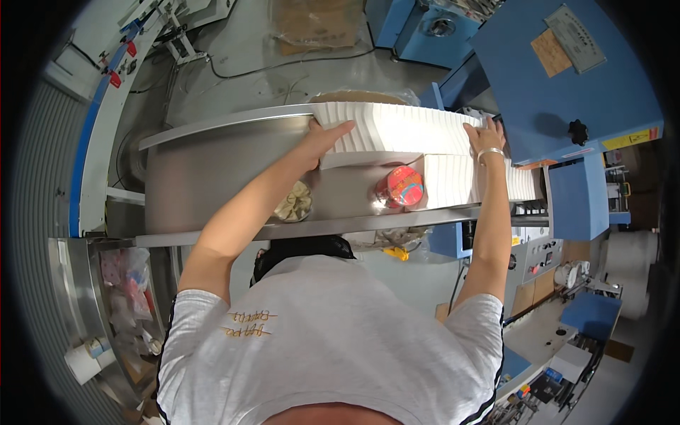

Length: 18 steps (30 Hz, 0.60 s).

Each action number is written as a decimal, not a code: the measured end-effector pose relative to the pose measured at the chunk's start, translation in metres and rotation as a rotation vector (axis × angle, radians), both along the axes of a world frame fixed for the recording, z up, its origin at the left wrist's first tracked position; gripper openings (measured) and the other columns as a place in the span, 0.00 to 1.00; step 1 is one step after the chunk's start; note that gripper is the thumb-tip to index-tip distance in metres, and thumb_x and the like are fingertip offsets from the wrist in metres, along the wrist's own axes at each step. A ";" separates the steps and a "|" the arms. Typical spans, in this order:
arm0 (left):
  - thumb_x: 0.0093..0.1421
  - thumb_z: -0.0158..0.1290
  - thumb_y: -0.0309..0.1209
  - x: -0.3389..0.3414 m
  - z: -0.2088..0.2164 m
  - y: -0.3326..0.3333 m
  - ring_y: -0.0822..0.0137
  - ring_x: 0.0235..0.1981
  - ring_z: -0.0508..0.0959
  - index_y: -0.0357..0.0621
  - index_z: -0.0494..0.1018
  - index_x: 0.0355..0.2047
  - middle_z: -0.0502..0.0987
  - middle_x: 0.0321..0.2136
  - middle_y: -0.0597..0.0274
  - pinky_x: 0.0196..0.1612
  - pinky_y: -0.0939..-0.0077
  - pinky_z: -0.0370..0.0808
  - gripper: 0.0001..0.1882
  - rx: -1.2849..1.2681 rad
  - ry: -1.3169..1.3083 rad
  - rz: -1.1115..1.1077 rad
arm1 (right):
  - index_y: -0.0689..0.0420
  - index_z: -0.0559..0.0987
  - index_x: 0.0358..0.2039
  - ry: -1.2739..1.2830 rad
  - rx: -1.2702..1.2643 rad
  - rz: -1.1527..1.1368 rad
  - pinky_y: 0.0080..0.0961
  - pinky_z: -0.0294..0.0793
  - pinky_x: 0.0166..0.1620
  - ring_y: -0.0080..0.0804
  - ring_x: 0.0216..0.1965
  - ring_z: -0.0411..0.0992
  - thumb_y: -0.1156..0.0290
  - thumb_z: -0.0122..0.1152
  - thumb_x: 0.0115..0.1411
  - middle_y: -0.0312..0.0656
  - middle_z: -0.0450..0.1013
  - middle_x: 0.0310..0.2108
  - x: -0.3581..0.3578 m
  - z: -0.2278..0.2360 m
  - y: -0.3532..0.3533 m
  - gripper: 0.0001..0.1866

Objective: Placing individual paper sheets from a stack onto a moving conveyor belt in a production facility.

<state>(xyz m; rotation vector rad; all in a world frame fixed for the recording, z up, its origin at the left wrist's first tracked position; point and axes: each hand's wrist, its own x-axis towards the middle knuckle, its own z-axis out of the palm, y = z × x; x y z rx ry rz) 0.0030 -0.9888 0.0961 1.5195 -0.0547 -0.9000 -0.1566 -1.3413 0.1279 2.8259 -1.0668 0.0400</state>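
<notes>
Found nearest the camera a grey T-shirt (354, 340), cut off by the lower edge, with struck-through orange lettering on its left chest. Beyond that, saw a long row of white stacked pieces (418, 127) lying along the far side of the metal bench (219, 170). Saw the left hand (315, 146) at the row's left end, with thumb parted from the fingers and laid across the top; lost most of the fingertips past the edge, so could not tell for certain of any grip there. Saw the right hand (487, 134) farther along, with fingers spread over the row, touching without closing round anything. Noted a second white row (453, 180) just in front, passing partly under the right forearm (494, 212). Lost part of a cluster of pale yellow pieces (297, 204) behind the left forearm (248, 205). Saw a red tub (405, 185) beside the second row, with printing across the lid. Noted on the blue machine (524, 85) a metal label plate (575, 39) and a yellow sticker (630, 139), both printed too small to make out.
</notes>
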 end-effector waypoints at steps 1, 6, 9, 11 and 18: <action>0.45 0.63 0.48 0.001 -0.003 0.004 0.58 0.54 0.65 0.31 0.40 0.57 0.60 0.53 0.46 0.54 0.69 0.65 0.54 -0.002 0.002 -0.005 | 0.55 0.81 0.38 -0.065 -0.015 0.020 0.41 0.46 0.62 0.48 0.63 0.47 0.40 0.43 0.58 0.43 0.55 0.62 0.003 -0.007 0.000 0.31; 0.44 0.64 0.47 0.016 -0.009 0.028 0.58 0.51 0.68 0.31 0.41 0.56 0.61 0.52 0.45 0.50 0.67 0.70 0.54 -0.008 -0.010 0.023 | 0.59 0.82 0.34 -0.211 0.049 0.020 0.36 0.58 0.57 0.51 0.56 0.56 0.43 0.49 0.56 0.47 0.60 0.58 0.029 -0.031 0.030 0.30; 0.43 0.65 0.46 0.026 -0.002 0.058 0.58 0.49 0.69 0.33 0.42 0.56 0.61 0.51 0.46 0.48 0.65 0.71 0.53 -0.048 -0.008 0.068 | 0.60 0.82 0.33 -0.198 0.036 0.032 0.36 0.58 0.57 0.51 0.54 0.59 0.43 0.49 0.56 0.50 0.61 0.56 0.044 -0.040 0.055 0.29; 0.45 0.65 0.43 0.050 -0.021 0.087 0.59 0.47 0.71 0.35 0.47 0.54 0.66 0.48 0.48 0.46 0.65 0.73 0.47 -0.081 -0.001 0.054 | 0.60 0.82 0.32 -0.125 0.013 0.050 0.36 0.59 0.56 0.49 0.54 0.60 0.42 0.49 0.55 0.51 0.62 0.55 0.062 -0.036 0.086 0.31; 0.49 0.62 0.44 0.085 0.005 0.227 0.62 0.47 0.71 0.42 0.60 0.56 0.69 0.48 0.58 0.44 0.66 0.72 0.38 -0.075 -0.028 0.054 | 0.63 0.76 0.42 -0.214 0.321 -0.119 0.40 0.64 0.52 0.44 0.55 0.60 0.37 0.51 0.51 0.46 0.65 0.52 0.117 -0.020 0.245 0.38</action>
